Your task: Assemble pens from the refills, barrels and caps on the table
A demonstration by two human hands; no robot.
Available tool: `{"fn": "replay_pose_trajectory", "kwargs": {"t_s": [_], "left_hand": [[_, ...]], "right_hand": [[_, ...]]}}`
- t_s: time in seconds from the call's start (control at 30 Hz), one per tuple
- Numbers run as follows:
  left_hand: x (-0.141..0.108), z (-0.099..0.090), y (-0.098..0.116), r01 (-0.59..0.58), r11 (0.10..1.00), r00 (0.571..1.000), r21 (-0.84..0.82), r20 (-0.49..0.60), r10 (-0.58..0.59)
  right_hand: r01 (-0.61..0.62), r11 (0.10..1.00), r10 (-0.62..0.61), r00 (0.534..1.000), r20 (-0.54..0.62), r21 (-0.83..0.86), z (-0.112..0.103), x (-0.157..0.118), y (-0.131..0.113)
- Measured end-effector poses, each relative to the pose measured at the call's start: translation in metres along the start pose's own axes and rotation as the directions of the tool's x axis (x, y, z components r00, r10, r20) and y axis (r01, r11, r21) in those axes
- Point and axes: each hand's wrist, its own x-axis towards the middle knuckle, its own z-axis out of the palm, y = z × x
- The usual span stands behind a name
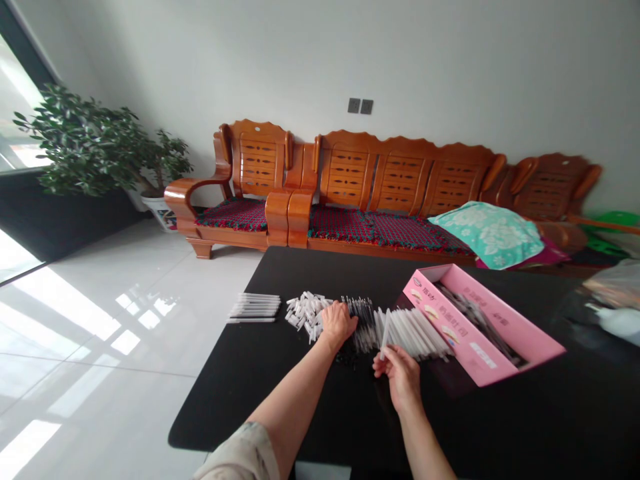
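My right hand (401, 379) pinches a white translucent pen barrel (385, 333), which stands nearly upright between the fingertips. Right beside it lies a row of similar white barrels (417, 333). My left hand (339, 324) is palm down with curled fingers, between a heap of small white pen parts (305, 310) and a bunch of dark, thin pen refills (361, 317). What its fingertips hold, if anything, is hidden. Small black pieces (346, 360) are scattered just below that hand. Farther left, several white pens (255, 307) lie side by side.
A pink open box (485, 333) holding dark, thin items stands on the black table (240, 387), right of the barrels. Clear plastic bags (613, 300) lie at the far right. Behind the table runs a wooden sofa (400, 180); a potted plant (100, 147) is at left.
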Motion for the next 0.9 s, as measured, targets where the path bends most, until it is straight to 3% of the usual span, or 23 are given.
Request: {"fn": "replay_pose_trajectory", "kwargs": {"t_s": [0.27, 0.5, 0.73, 0.9], "left_hand": [[0.007, -0.003, -0.002, 0.111, 0.992, 0.993, -0.059, 0.051, -0.108], [0.007, -0.018, -0.006, 0.185, 0.969, 0.982, -0.165, 0.072, -0.175], [0.001, -0.029, -0.01, 0.189, 0.937, 0.982, -0.293, 0.084, -0.171], [-0.005, -0.03, -0.023, 0.111, 0.879, 0.993, -0.464, 0.084, -0.081]], "right_hand": [[0.016, 1.0, -0.016, 1.0, 0.012, -0.011, -0.002, 0.003, 0.004], [-0.015, 1.0, 0.015, 1.0, 0.027, 0.003, -0.003, 0.004, 0.002], [-0.066, 0.995, 0.065, 0.998, 0.013, 0.073, -0.003, 0.004, -0.002], [-0.134, 0.974, 0.127, 0.99, 0.054, 0.184, -0.014, 0.012, -0.007]]}}
